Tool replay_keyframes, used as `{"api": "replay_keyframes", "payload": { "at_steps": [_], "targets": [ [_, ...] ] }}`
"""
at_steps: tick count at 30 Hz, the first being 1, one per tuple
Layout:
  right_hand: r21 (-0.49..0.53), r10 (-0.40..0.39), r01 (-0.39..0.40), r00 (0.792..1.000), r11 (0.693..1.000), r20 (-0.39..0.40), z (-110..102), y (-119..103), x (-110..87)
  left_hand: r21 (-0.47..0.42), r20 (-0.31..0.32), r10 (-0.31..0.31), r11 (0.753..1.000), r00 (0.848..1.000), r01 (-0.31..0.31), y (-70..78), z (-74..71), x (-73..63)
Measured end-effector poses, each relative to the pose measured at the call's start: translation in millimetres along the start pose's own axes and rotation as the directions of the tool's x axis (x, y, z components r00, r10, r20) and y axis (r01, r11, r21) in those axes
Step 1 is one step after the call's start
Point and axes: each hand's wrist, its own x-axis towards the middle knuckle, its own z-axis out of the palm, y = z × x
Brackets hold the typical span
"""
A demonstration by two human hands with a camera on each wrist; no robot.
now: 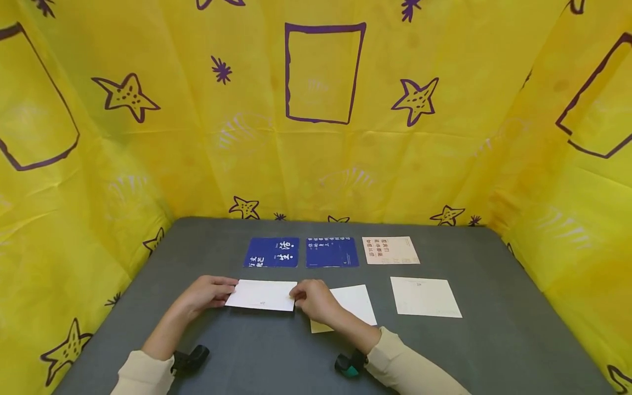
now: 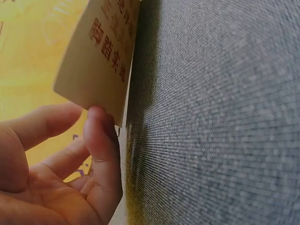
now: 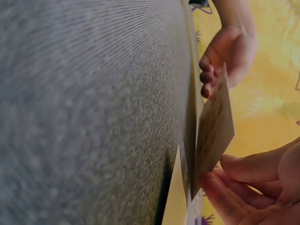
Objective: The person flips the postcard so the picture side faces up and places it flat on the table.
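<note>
A white card (image 1: 261,295) is held slightly above the grey table, tilted, its pale upper face toward the head camera. My left hand (image 1: 208,292) pinches its left end between thumb and finger; in the left wrist view, red printed characters show on the card's underside (image 2: 105,61). At the opposite end my right hand (image 1: 316,300) pinches the edge, as the right wrist view also shows with the card (image 3: 215,133) standing off the cloth. Partly beneath my right hand and forearm lies another white card (image 1: 353,303), flat on the table.
Along the back lie two blue cards with white characters, the left one (image 1: 271,252) and the middle one (image 1: 332,252), plus a cream card with red print (image 1: 391,250). A pale card (image 1: 425,297) lies at right. Yellow patterned cloth (image 1: 316,164) surrounds the grey table (image 1: 276,356).
</note>
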Motion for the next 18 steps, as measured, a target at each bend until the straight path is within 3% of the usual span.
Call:
{"api": "replay_keyframes", "payload": {
  "at_steps": [5, 18],
  "targets": [
    [0.018, -0.018, 0.019, 0.998, 1.000, -0.059, -2.4, 4.4, 0.2, -0.068, 0.010, -0.017, 0.998, 1.000, 0.018, 1.2, -2.1, 0.8],
    [0.080, 0.017, -0.006, 0.989, 0.997, -0.143, -3.1, 8.3, 0.4, -0.102, -0.006, 0.042, 0.994, 0.999, -0.042, 2.2, -1.1, 5.3]
  ]
}}
